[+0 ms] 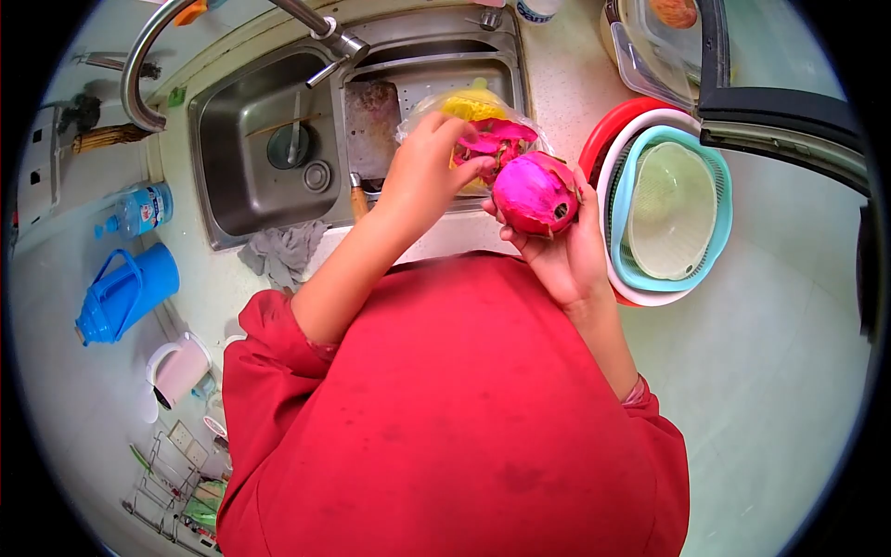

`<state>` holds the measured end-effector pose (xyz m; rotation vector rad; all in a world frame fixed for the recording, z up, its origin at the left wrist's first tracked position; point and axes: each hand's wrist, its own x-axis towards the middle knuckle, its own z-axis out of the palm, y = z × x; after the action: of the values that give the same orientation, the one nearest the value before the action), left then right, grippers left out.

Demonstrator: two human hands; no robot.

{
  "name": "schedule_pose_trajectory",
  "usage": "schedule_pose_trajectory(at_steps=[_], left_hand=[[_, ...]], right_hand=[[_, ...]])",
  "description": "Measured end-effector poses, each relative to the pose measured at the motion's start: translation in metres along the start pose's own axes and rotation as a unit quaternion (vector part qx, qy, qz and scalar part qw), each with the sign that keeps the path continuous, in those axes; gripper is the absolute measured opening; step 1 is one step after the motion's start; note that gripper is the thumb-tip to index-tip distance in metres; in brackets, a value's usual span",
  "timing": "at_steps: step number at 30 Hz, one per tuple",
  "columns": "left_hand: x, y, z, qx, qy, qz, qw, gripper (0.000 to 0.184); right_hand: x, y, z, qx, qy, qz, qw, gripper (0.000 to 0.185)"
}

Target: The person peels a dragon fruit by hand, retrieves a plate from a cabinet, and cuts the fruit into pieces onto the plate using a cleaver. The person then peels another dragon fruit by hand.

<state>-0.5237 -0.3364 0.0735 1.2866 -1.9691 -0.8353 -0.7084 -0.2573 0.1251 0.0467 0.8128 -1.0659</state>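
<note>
A bright pink dragon fruit (534, 193) rests in my right hand (571, 251), whose fingers wrap round it from below and the side. Its dark, hollow end faces me. My left hand (427, 167) is just left of the fruit, thumb and fingers apart, with nothing visible between them. Behind the hands, pink dragon fruit peel (501, 139) lies in a clear plastic bag (536, 130) at the sink's edge. Something yellow (473, 102) is also in the bag. A cleaver (373, 121) with a wooden handle (358, 200) lies left of it, partly behind my left forearm.
The double sink (223, 148) has a curved faucet (139, 65) above it. Its left basin holds a dark bowl (290, 146). A grey rag (281, 251) hangs at the front edge. Nested basins and a blue colander (719, 218) stand on the right, under an open window frame (780, 107).
</note>
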Motion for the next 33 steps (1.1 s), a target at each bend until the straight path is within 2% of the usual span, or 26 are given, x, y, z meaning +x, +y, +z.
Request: schedule_pose_trajectory(at_steps=[3, 6, 10, 13, 16, 25, 33], left_hand=[[0.006, 0.032, -0.029, -0.12, -0.023, 0.045, 0.992, 0.021], [0.006, 0.05, -0.049, -0.188, -0.087, 0.099, 0.973, 0.022], [0.009, 0.053, -0.054, -0.181, -0.127, 0.143, 0.965, 0.024], [0.009, 0.052, -0.055, -0.177, -0.164, 0.145, 0.96, 0.024], [0.008, 0.051, -0.054, -0.176, -0.17, 0.15, 0.958, 0.023], [0.007, 0.051, -0.056, -0.154, -0.193, 0.149, 0.958, 0.023], [0.007, 0.055, -0.054, -0.153, -0.164, 0.149, 0.963, 0.022]], right_hand=[[-0.003, 0.0, 0.001, -0.021, 0.027, -0.002, 0.999, 0.06], [-0.007, 0.0, 0.008, -0.046, 0.044, -0.004, 0.998, 0.057], [-0.006, 0.001, 0.016, -0.077, 0.042, -0.016, 0.996, 0.051], [-0.004, 0.003, 0.006, -0.108, 0.027, -0.023, 0.994, 0.056], [-0.006, 0.006, 0.011, -0.12, 0.068, -0.043, 0.989, 0.054], [-0.006, 0.006, 0.011, -0.13, 0.066, -0.047, 0.988, 0.055], [-0.007, 0.004, 0.018, -0.14, 0.071, -0.062, 0.986, 0.051]])
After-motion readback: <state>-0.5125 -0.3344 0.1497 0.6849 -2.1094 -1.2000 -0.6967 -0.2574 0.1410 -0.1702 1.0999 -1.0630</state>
